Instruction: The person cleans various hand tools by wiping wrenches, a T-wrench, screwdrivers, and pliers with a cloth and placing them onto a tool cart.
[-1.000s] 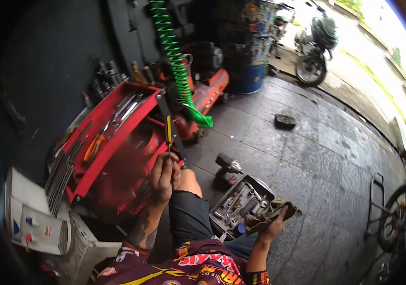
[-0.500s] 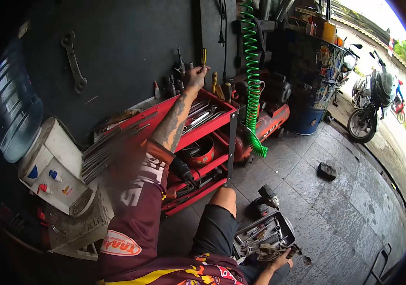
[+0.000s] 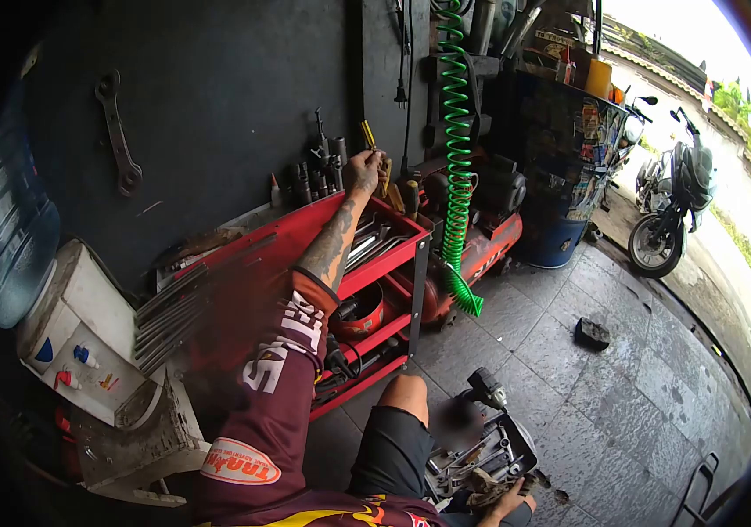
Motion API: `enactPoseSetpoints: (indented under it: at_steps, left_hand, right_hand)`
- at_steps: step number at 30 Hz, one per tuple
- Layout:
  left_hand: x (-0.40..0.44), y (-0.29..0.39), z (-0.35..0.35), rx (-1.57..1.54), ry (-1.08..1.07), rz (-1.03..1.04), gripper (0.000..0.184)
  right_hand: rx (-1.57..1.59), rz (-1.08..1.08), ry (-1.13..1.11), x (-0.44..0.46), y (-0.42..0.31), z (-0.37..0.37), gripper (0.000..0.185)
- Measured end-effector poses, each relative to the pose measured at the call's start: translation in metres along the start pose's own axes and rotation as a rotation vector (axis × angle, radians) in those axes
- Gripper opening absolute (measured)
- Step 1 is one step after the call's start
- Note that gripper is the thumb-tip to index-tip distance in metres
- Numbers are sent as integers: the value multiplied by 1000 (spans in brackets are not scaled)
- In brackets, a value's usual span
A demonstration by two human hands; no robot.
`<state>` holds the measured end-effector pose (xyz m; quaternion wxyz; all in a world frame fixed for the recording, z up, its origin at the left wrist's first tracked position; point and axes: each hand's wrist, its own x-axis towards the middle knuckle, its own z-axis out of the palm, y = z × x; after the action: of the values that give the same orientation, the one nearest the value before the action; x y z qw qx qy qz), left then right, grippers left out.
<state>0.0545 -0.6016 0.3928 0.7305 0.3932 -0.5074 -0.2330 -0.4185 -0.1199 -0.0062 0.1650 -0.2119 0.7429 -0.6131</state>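
My left hand (image 3: 364, 169) is stretched out over the back edge of the red tool cart (image 3: 384, 269). Its fingers are closed around a screwdriver (image 3: 367, 133) whose yellow handle points up and tilts slightly left. Right beside those fingers stand more tool handles, among them a yellowish one (image 3: 411, 198). Low at the right, my right hand (image 3: 509, 502) grips a dirty rag (image 3: 486, 488) at the near side of a tray (image 3: 526, 436) of wrenches and other metal tools.
An impact wrench (image 3: 488, 386) lies by the tray. Sockets (image 3: 303, 186) stand along the cart's back edge. A green coiled hose (image 3: 456, 176) hangs before a red compressor (image 3: 500, 239). A dark block (image 3: 592, 334) sits on the tiles; a water dispenser (image 3: 64, 299) stands left.
My left hand has moved right and lower along the cart edge, closer to the upright handles, and the screwdriver has tilted left. My right hand stays by the tray with the rag.
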Motion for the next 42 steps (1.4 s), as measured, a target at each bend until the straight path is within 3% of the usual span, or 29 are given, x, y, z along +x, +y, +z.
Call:
enactPoseSetpoints:
  at_steps: [3,5,9,13,15,19,21,23,25,26,28,29,33,35,36,37,38,39,42]
  left_hand:
    - [0,-19,-1,115,-106,-55,22]
    - [11,-48,-3,357,-90,122,20]
    - [18,-52,2,353,-137,46,20]
    - [13,-41,6,471,-140,44,22]
    - [4,-29,7,546,-156,56,22]
    - [-12,-22,-1,622,-120,31,18]
    - [-16,-20,-7,968,-197,-132,16]
    - [-11,-14,-5,977,-224,-204,21]
    - [-8,-21,-6,744,-313,-125,24]
    - [-10,-22,-5,760,-246,-22,27]
    - [-8,-11,-5,674,-228,-178,26]
    - [-20,12,0,633,-229,-256,27]
    - [-13,10,-12,637,-238,-131,30]
    - [-17,25,-15,566,-286,-200,28]
    - [-17,32,-13,519,-314,-164,27]
    - [-30,61,-3,591,-352,-204,25]
    - [-5,47,-13,569,-440,-171,26]
    - [-10,65,-8,578,-440,-172,29]
    - [-90,154,11,536,-556,23,34]
  right_hand:
    - [-134,-1,-41,-1,1,3,41]
    - [-192,-51,43,-1,10,6,38]
    - [-140,-56,5,-9,-27,6,37]
    - [-387,188,-76,-4,-22,4,35]
    - [-7,-4,-66,-5,-7,7,36]
    - [-86,55,-77,-8,-16,5,37]
    - [-61,49,-107,1,13,2,38]
    - [-112,127,-134,4,19,2,39]
    - [-75,134,-146,7,31,1,40]
    - [-33,134,-156,10,41,4,40]
    - [15,106,-159,11,54,7,39]
    - [53,155,-182,0,12,6,39]
    - [79,136,-190,4,25,8,36]
    - [192,76,-136,0,15,14,34]
    - [135,167,-94,-1,15,15,39]
    - [-147,376,-84,-5,-17,8,51]
    - [-79,262,-7,-6,0,11,63]
    - [-322,414,4,0,14,11,66]
    - [-235,296,92,-3,18,16,57]
